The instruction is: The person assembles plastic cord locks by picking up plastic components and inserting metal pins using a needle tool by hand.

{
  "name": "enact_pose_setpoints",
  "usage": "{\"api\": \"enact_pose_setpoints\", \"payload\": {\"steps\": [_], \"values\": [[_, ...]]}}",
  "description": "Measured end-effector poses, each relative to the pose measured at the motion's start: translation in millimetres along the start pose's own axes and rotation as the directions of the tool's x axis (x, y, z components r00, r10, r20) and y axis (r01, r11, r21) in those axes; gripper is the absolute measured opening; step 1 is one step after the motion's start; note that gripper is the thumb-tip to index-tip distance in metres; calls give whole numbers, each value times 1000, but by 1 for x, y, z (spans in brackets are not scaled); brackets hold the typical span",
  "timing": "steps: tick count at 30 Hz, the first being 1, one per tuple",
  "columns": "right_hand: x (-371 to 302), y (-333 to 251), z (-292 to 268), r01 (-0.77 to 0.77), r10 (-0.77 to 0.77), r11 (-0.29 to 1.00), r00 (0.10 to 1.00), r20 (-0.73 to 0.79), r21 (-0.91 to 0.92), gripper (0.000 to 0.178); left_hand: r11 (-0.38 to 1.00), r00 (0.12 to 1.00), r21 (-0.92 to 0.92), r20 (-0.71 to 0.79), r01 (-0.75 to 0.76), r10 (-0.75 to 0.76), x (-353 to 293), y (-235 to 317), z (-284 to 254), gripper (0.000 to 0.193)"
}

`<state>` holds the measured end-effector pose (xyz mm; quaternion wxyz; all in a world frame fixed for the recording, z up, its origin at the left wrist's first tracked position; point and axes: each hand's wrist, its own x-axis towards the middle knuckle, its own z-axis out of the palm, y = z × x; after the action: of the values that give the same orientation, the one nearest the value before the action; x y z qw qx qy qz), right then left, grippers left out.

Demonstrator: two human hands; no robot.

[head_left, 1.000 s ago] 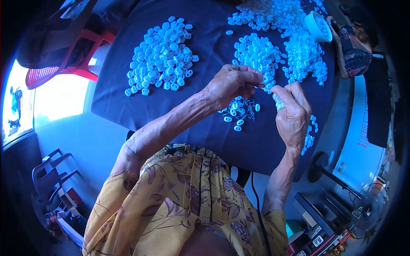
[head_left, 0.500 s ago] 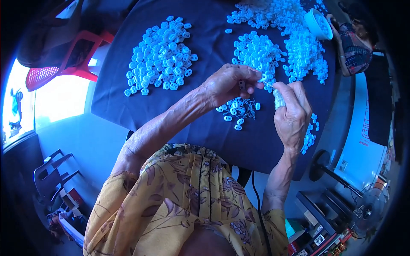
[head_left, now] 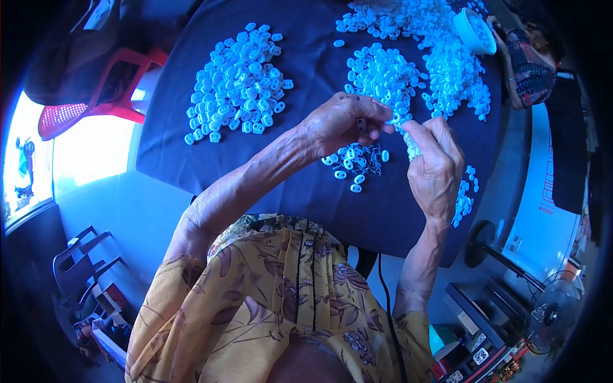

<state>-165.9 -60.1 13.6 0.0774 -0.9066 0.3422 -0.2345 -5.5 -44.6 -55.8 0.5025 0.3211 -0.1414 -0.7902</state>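
Over the table, my left hand [head_left: 351, 120] is closed, pinching a small white oval piece [head_left: 396, 119] between thumb and forefinger. Another white two-holed piece [head_left: 361, 125] shows against its curled fingers. My right hand [head_left: 437, 163] is closed too, its fingertips meeting the pinched piece; whatever they grip is too small to make out. A pale wrapping [head_left: 412, 145] covers one of its fingers. Just below the hands lie a few two-holed pieces [head_left: 340, 174] and a heap of thin dark pins [head_left: 367, 161]. Beyond the hands is a pile of white oval pieces [head_left: 383, 73].
A large pile of two-holed pieces [head_left: 236, 83] covers the table's left. More small white pieces [head_left: 454, 80] spread at the far right beside a white bowl [head_left: 476, 32], near another person [head_left: 533, 70]. A small scatter [head_left: 463, 204] lies near the right edge. A red chair [head_left: 118, 89] stands left.
My right hand has moved slightly left and up, closing the gap to the piece in my left hand. My left hand has hardly moved.
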Motion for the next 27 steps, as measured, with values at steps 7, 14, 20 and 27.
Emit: {"api": "enact_pose_setpoints", "payload": {"steps": [7,14,20,27], "values": [[-2,5,-4,-30,28,997,999,32,67,41,1000,999,-18,-32,-10,9,2,-1,-1,17],[-3,1,-4,-50,50,998,999,5,22,41,997,998,-62,-37,42,-44,0,2,2,17],[-4,0,-3,-43,42,998,999,-19,-51,40,998,998,-34,-21,53,-54,2,1,5,17],[0,3,1,-5,7,999,999,36,-49,37,997,1000,75,-21,5,-3,2,-1,4,17]]}}
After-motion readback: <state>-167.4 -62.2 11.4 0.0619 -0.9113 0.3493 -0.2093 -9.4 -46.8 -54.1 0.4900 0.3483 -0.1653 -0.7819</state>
